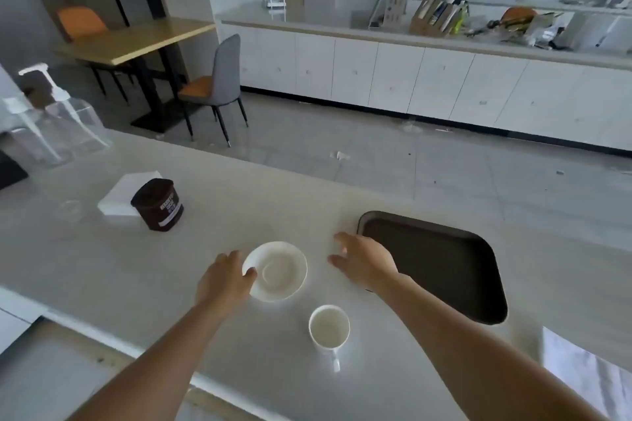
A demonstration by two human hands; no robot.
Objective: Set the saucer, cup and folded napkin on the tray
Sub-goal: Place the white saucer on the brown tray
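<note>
A white saucer (pixel 278 271) lies on the pale counter in front of me. My left hand (pixel 224 278) grips its left rim, thumb on top. A white cup (pixel 329 328) stands upright just nearer than the saucer, its handle pointing toward me. The dark brown tray (pixel 478 284) lies empty to the right. My right hand (pixel 364 260) hovers between saucer and tray with fingers spread, holding nothing. A stack of white napkins (pixel 119 195) sits at the far left of the counter.
A dark brown tub (pixel 158 204) stands against the napkin stack. Clear pump bottles (pixel 51 120) stand at the far left. A white cloth or paper (pixel 581 369) lies at the counter's near right. Beyond the counter edge is open floor.
</note>
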